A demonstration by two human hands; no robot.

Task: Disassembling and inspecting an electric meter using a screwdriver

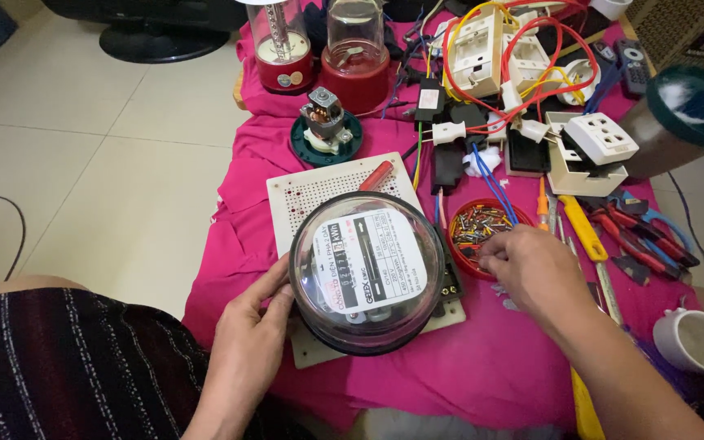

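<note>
**Hands at the electricity meter and the dish of small parts**

Head view: the left hand [248, 330] lay open against the left side of the round, clear-domed electricity meter [367, 270], fingers spread along its rim. The meter sat on a white perforated board [316, 192] atop the pink cloth [482, 358]. The right hand [531, 273] reached into the red dish of small coloured parts [477, 226] just right of the meter, fingertips pinched together at its near edge; whether they held a piece could not be told.
</note>
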